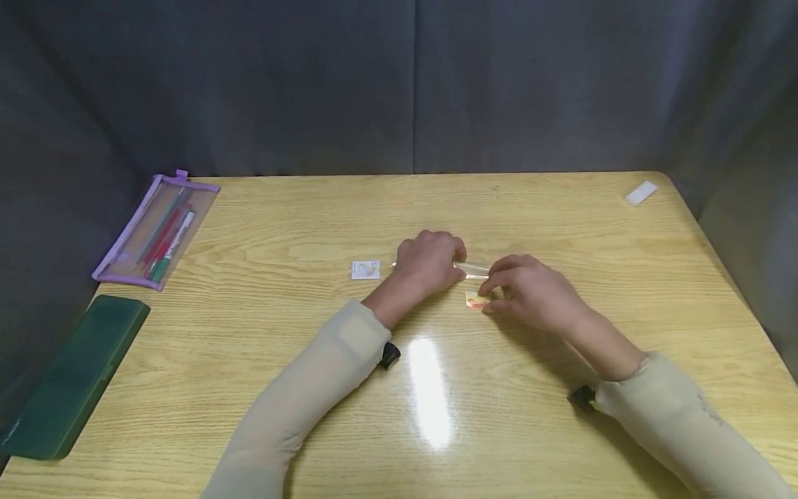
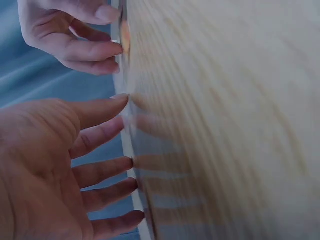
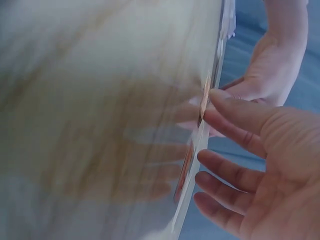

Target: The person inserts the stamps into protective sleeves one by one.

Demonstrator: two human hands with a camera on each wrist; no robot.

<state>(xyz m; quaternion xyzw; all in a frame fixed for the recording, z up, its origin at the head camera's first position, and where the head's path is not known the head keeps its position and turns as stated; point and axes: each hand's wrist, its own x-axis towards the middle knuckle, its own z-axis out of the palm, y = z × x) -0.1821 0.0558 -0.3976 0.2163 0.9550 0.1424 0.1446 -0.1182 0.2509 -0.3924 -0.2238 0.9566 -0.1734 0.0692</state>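
Observation:
A small yellow-and-red card lies on the table, with the thumb and index finger of my right hand pinching its right side. In the right wrist view the right hand has its thumb and index tips at the orange card, the other fingers loosely bent. My left hand is set down over a clear shiny plastic strip that shows between both hands. The left wrist view has the left hand with fingers spread and fingertips at the tabletop. A small white printed card lies left of it.
On the left are a purple-edged mesh pouch with pens inside and a dark green case. A white block lies near the far right corner of the wooden table. Dark curtains surround the table.

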